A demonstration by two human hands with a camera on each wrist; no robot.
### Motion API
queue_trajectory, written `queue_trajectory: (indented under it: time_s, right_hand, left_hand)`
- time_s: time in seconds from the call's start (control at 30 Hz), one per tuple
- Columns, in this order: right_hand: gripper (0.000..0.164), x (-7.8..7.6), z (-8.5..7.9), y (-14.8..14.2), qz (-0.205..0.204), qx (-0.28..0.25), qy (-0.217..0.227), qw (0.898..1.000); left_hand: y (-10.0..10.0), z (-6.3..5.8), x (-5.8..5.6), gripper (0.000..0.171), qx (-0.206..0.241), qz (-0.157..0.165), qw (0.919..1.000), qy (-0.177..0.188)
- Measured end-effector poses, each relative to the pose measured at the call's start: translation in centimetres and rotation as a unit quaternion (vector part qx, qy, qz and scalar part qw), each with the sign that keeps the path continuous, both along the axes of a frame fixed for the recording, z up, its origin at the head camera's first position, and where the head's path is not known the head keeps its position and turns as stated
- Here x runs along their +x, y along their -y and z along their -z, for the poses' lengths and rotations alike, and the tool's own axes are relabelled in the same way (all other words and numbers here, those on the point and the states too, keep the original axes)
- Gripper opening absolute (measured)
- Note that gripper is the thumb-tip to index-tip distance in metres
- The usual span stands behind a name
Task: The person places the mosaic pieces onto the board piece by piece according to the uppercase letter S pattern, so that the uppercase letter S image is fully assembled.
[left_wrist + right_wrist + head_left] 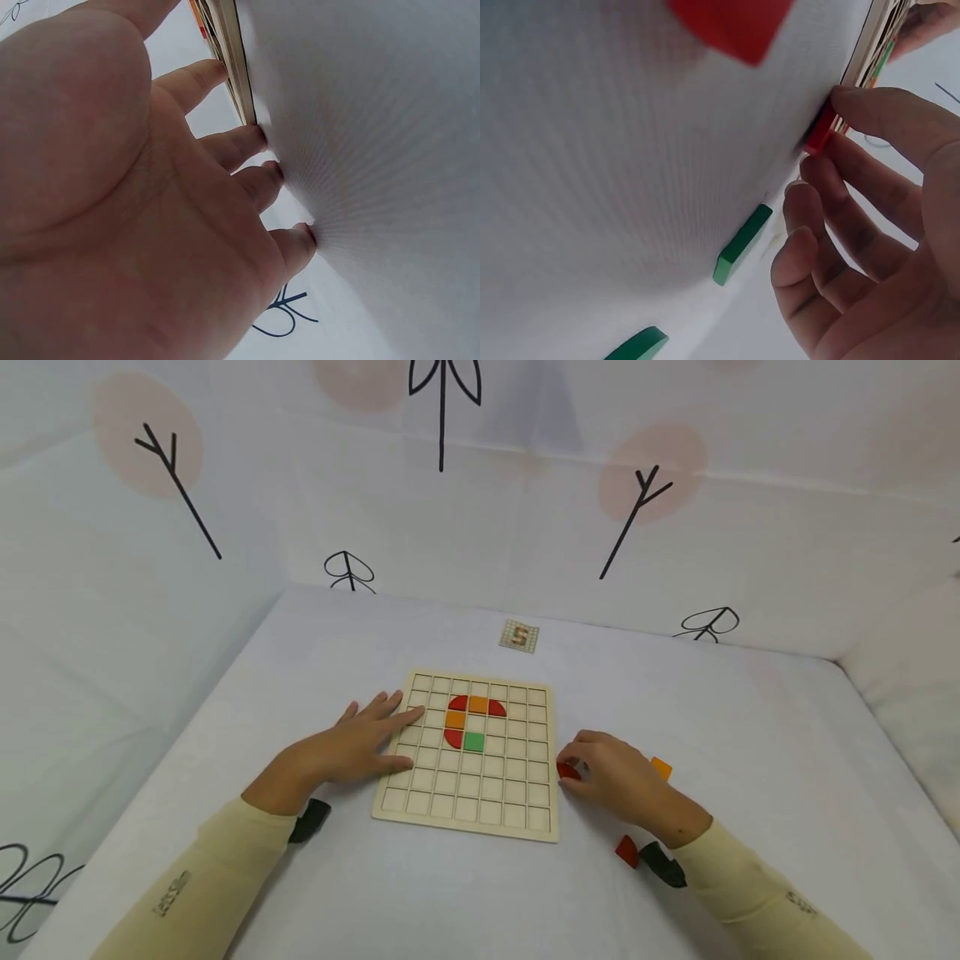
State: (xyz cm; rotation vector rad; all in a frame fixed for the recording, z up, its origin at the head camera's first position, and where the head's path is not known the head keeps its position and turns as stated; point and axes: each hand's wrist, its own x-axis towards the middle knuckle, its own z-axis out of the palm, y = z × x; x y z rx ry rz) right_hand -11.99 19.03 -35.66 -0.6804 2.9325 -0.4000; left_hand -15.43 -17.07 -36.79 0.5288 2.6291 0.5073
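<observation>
A wooden grid board (465, 810) lies flat with a small pattern of tiles in its upper part: red quarter-rounds (453, 738), orange squares (477, 704) and one green square (473, 742). My left hand (356, 745) rests spread at the board's left edge, thumb and index finger over the grid; in the left wrist view its other fingertips touch the cloth. Beside the board's right edge, my right hand (618, 781) pinches a red quarter-round tile (821, 129) between thumb and fingers, low at the cloth. The remaining right fingers curl loosely.
Behind the board lies a small pattern card (519, 636). Near my right wrist are a loose red tile (627, 850) and an orange tile (661, 768). Green tiles (742, 244) show in the right wrist view. White cloth walls rise behind and at both sides.
</observation>
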Motion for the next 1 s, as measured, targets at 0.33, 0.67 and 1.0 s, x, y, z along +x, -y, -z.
queue_trajectory:
  time_s: [0.33, 0.67, 1.0]
  right_hand:
    - [0.015, -0.5, -1.9, -0.3, 0.030, -0.020, 0.011, 0.999]
    - [0.014, -1.4, -1.8, 3.8, 0.033, -0.063, 0.049, 0.996]
    - [0.017, -2.6, -0.9, 6.8, 0.038, -0.091, 0.055, 0.994]
  left_hand:
    - [-0.3, -0.3, 0.1, 0.079, -0.005, 0.006, 0.9999, -0.007]
    - [-0.1, -0.3, 0.1, 0.080, -0.004, 0.000, 1.0000, -0.005]
    - [0.2, -0.1, 0.0, 0.080, -0.001, 0.005, 1.0000, -0.002]
